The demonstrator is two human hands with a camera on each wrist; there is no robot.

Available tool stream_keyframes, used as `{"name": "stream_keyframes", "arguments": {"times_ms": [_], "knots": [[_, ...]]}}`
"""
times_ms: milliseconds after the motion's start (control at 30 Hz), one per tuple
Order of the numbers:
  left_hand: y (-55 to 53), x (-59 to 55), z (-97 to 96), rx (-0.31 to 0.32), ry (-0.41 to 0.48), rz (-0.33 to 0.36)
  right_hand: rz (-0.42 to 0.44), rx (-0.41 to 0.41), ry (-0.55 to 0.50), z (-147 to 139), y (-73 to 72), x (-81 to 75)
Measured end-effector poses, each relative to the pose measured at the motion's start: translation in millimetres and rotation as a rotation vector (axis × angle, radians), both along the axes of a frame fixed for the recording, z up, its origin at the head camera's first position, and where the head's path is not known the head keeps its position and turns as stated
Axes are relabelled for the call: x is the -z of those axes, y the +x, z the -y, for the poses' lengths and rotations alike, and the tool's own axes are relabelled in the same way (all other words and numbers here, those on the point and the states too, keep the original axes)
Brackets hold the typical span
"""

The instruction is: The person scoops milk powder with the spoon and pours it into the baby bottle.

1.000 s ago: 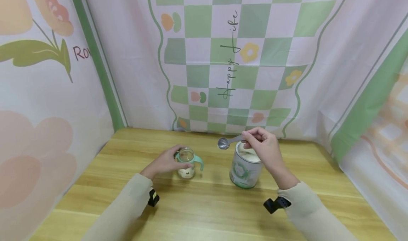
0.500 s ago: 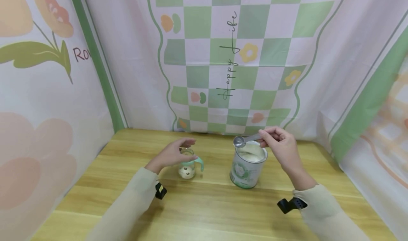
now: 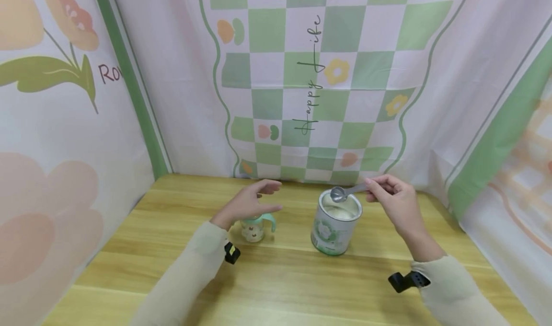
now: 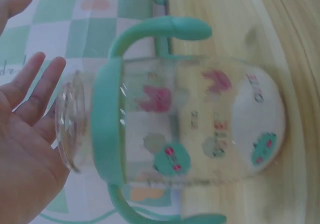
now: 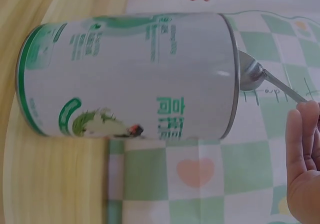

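My right hand [image 3: 394, 201] pinches the handle of a grey measuring spoon [image 3: 338, 194], whose bowl hangs over the mouth of a milk powder can [image 3: 329, 234]. Pale powder [image 3: 339, 213] shows inside the can. In the right wrist view the spoon bowl [image 5: 251, 73] is partly hidden behind the can's rim. My left hand [image 3: 250, 202] is raised over a baby bottle [image 3: 253, 231], thumb and fingers apart and holding nothing. The left wrist view shows the clear bottle [image 4: 150, 119] uncapped, with a mint collar, two mint handles [image 4: 165, 28] and white matter at its base.
The bottle and the can stand upright on a wooden table [image 3: 276, 283], with a gap between them. A green-and-white checked curtain [image 3: 302, 100] hangs right behind the table, and more printed curtains [image 3: 56, 139] flank both sides.
My left hand has let go of the bottle, risen and shifted right. My right hand has moved right, carrying the spoon from left of the can to over its mouth. Bottle and can stayed put.
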State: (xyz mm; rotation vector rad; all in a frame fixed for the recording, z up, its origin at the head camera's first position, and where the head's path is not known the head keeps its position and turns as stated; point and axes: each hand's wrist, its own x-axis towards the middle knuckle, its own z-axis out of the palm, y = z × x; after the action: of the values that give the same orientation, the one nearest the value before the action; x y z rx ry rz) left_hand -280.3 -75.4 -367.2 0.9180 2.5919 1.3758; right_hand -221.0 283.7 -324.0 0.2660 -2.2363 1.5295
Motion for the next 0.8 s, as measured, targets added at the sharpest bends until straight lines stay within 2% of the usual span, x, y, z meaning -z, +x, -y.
{"name": "stream_keyframes", "arguments": {"times_ms": [167, 333, 500, 667, 800], "knots": [[-1.2, -4.2, -12.6, 0.027, 0.014, -0.006, 0.032, 0.031, 0.065, -7.8, 0.1, 4.8], [-2.3, -3.0, -25.9, 0.068, 0.030, -0.002, 0.056, 0.048, 0.125, -10.1, -0.1, 12.2], [0.6, -2.6, -40.1, 0.078, 0.027, 0.013, 0.053, 0.064, 0.184, -8.6, 1.6, 16.6], [3.9, 2.7, -57.2, 0.099, 0.037, 0.048, 0.022, 0.065, 0.258, -5.4, 4.0, 20.9], [4.9, 8.3, -69.6, 0.118, 0.039, 0.074, -0.039, 0.055, 0.313, -4.8, 3.1, 26.8]]}}
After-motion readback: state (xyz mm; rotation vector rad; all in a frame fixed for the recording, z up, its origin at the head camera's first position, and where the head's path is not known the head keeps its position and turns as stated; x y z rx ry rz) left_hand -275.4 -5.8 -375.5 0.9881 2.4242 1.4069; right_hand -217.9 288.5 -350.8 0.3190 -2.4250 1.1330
